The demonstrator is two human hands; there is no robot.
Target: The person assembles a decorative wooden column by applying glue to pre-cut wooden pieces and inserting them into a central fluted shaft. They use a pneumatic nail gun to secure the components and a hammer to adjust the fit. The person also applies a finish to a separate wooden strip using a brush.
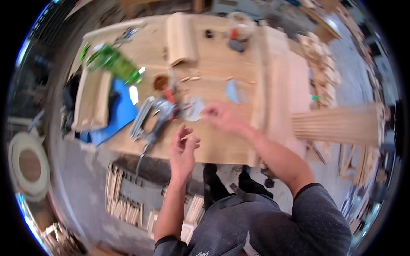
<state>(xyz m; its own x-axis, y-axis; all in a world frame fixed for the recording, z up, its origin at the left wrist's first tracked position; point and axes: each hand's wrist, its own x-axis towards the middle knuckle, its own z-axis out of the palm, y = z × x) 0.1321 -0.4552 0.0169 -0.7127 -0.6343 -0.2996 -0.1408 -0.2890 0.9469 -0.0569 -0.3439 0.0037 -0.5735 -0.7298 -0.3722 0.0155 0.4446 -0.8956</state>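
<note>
A wooden workbench (222, 149) fills the middle of the frame, its front edge running just above the person's dark-clad legs. Long pale boards (279, 94) lie along its right side, and a stack of thin wooden strips (337, 123) spreads out toward the right of the frame. At the far left sits a large pale ring (16, 162) with a brown centre. Bundled wooden slats (124, 205) lie on the floor in the lower left.

On the bench's left part, a trough-shaped wooden piece (92, 102) lies beside a bright blue sheet (117, 121); a curved wooden moulding (181, 38) is at the top centre. A grey nail gun (159, 121) lies left of centre, its hose (139, 164) dropping over the front edge. Above it in the frame, a green translucent bottle (114, 64) lies tilted.

The left hand (183, 153) is raised at the centre, just right of the nail gun, fingers curled, with thumb and fingertips apart and nothing visible between them. The right hand (224, 117) is just above it in the frame; its fingertips gather close, and blur hides whether they grip anything. Immediately left of those fingertips is a pale, translucent round piece (194, 112). Smaller still are a light blue piece (232, 90) and a brown cup-like object (160, 81).
</note>
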